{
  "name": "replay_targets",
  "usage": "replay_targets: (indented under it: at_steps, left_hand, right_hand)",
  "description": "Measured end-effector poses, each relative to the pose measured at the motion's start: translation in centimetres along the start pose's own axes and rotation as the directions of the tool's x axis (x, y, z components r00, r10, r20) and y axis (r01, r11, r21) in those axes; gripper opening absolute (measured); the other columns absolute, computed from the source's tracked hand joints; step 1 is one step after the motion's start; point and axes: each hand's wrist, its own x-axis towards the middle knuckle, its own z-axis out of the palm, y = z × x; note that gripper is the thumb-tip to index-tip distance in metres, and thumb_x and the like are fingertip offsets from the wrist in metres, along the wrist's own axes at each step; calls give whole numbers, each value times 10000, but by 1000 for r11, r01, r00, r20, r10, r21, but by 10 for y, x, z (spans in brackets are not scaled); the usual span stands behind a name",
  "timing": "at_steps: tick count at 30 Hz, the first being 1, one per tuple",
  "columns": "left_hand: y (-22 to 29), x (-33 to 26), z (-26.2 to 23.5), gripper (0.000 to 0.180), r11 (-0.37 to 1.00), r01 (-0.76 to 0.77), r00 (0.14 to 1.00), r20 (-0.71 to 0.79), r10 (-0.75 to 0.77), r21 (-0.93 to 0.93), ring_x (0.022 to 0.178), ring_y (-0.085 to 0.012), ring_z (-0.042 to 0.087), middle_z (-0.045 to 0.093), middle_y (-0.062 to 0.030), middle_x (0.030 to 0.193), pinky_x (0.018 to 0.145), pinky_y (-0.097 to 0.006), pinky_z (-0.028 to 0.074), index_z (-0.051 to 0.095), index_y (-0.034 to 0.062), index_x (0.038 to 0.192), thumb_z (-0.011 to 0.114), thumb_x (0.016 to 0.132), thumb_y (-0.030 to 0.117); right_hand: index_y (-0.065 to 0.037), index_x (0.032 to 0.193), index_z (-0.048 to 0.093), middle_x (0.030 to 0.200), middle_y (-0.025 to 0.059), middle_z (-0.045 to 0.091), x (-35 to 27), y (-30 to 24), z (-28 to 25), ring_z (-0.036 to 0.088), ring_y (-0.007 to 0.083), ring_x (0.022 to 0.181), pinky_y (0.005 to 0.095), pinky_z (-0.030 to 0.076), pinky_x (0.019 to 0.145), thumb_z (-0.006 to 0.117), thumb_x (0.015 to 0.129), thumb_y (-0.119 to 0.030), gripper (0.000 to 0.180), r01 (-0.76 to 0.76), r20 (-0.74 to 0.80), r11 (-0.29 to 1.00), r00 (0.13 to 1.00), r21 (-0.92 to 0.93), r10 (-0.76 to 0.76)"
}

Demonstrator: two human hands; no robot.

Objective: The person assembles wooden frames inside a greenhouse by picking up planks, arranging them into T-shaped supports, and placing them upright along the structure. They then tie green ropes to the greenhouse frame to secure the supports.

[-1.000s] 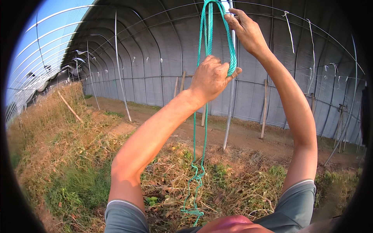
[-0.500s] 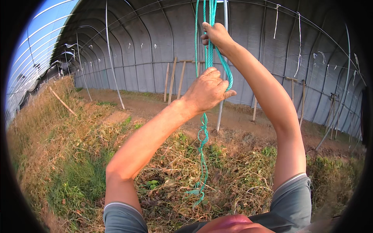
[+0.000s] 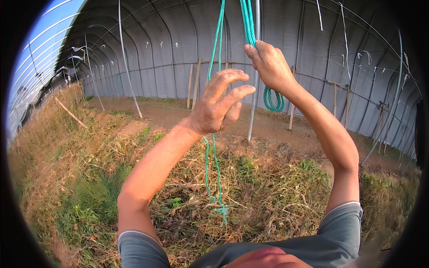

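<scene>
A bundle of green rope (image 3: 249, 22) comes down from above the view into my right hand (image 3: 273, 64), which is closed around it. Below that hand a looped end (image 3: 274, 101) of the same rope hangs out. My left hand (image 3: 220, 102) is raised to the left of it with fingers spread and curved, apart from the bundle. Thinner green strands (image 3: 217, 40) drop behind my left hand. Their knotted, frayed tail (image 3: 221, 209) dangles low, in front of the dry plants. What the rope hangs from is out of view.
A metal pole (image 3: 253, 107) rises just behind the rope. Grey sheeting on curved ribs forms the far wall (image 3: 161, 67), with wooden stakes (image 3: 196, 85) leaning there. Dry vines and weeds (image 3: 178, 192) cover the ground near me. White strings (image 3: 344, 40) hang at the right.
My left hand has let go of the rope and opened, shifting left. The right hand has come lower and to the right with the bundle. The thin strands have separated leftward from it.
</scene>
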Motion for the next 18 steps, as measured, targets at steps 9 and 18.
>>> replay_targets:
  at_steps: [9,18]
  left_hand:
    - [-143,96,-1,569,879,140,977,78,-196,455,1280,-390,481,520,-202,1294,1054,-472,433,569,147,1325,655,777,19]
    - [-246,160,36,327,816,-175,959,284,14,551,1357,-396,429,463,-236,1435,1109,-441,393,697,112,1126,717,814,207]
  right_hand:
    - [-6,800,496,548,174,557,-40,-12,12,580,406,534,502,449,509,493,1030,-327,395,98,161,988,984,-117,-78]
    - [-1,904,427,517,170,546,-82,-8,3,578,421,489,508,432,420,542,1001,-232,276,245,292,969,924,46,-247]
